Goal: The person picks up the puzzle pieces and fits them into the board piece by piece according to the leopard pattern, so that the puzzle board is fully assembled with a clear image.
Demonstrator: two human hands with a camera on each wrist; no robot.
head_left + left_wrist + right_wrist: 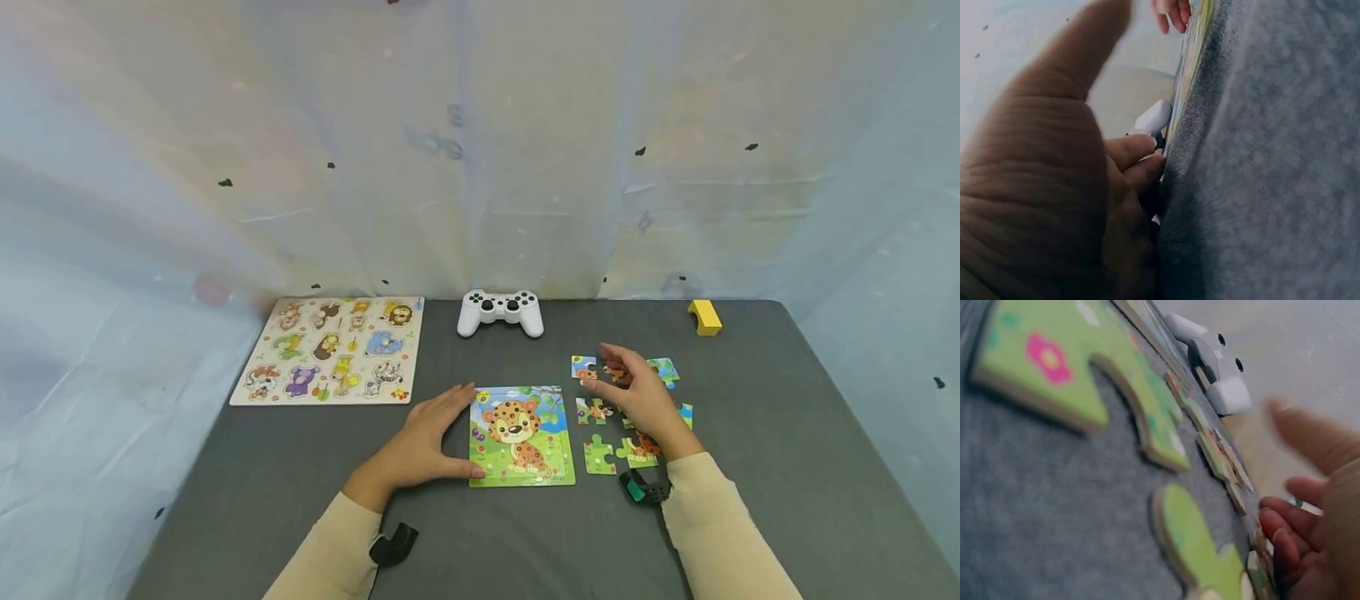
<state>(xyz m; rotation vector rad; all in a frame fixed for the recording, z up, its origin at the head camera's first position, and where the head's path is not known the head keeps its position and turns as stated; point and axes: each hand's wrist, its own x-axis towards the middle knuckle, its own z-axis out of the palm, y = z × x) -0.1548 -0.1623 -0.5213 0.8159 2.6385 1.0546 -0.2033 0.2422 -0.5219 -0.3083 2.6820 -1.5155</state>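
A square puzzle board (551, 450) with a spotted cub picture lies near the middle of the table. My left hand (420, 442) spreads along its left side, the fingertips by the upper left corner and the thumb by the lower left edge. Right of the board, several loose jigsaw pieces lie spread out, among them a green piece (600, 455) and a blue one (583, 367). Above them hovers my right hand (645, 396), thumb and fingers apart, partly covering some pieces. The right wrist view has the green piece with a pink flower (1041, 369) up close, and nothing shows between thumb and fingers.
A white game controller (500, 312) sits at the back of the grey table (465, 550). At the back left lies an animal peg puzzle board (326, 352). A yellow arch-shaped block (705, 318) stands at the back right. Pale sheeting (480, 208) hangs behind.
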